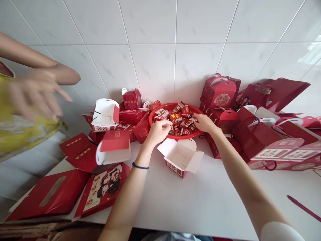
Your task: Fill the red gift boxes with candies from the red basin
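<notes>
A red plastic basin stands against the wall, filled with red-wrapped candies. My left hand is at the basin's near left rim, its fingers curled together; whatever is in them is hidden. On the right side of the basin, my right hand reaches in, thumb and fingers closing at a wrapped candy. Just in front of the basin, between my forearms, sits a small gift box with its white flaps spread. Its inside shows no candy.
Two more open boxes stand left of the basin, near flat red bags. Red gift boxes and bags crowd the right side. A dark red strip lies at lower right. Another person's blurred hand is at upper left.
</notes>
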`<state>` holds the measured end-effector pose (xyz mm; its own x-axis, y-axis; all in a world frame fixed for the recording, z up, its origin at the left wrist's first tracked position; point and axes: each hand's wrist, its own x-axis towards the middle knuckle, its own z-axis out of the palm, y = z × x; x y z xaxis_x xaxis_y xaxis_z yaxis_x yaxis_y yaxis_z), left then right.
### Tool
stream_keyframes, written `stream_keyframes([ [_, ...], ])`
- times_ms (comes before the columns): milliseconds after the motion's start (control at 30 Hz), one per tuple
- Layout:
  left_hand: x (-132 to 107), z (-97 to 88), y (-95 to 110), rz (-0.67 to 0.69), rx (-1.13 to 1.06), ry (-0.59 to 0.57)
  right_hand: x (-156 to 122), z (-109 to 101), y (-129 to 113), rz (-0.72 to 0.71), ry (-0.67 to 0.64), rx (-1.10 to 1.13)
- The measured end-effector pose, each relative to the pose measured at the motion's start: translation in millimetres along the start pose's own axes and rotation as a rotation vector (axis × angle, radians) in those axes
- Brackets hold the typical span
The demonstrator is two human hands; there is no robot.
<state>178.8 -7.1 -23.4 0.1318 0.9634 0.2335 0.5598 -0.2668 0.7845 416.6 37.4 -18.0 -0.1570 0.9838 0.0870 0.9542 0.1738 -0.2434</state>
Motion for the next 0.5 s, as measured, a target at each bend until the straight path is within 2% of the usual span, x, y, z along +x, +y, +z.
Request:
stream_keyframes([
  [100, 21, 10.2, -11, -0.028, 0.007, 0.006, 34, 15, -3, 0.065, -0.079, -0.05],
  [200, 35, 14.6, -21, -0.03, 0.039, -0.007, 50, 27, -2, 0.091, -0.134, -0.045],
  [367, 58, 19.8, -33, -0.048, 0.075, -0.043, 53, 33, 6, 0.088, -0.169, 0.123],
  [500, 74, 25.2, -39, -0.074, 0.097, -0.079, 46, 32, 9, 0.056, -0.092, 0.428],
])
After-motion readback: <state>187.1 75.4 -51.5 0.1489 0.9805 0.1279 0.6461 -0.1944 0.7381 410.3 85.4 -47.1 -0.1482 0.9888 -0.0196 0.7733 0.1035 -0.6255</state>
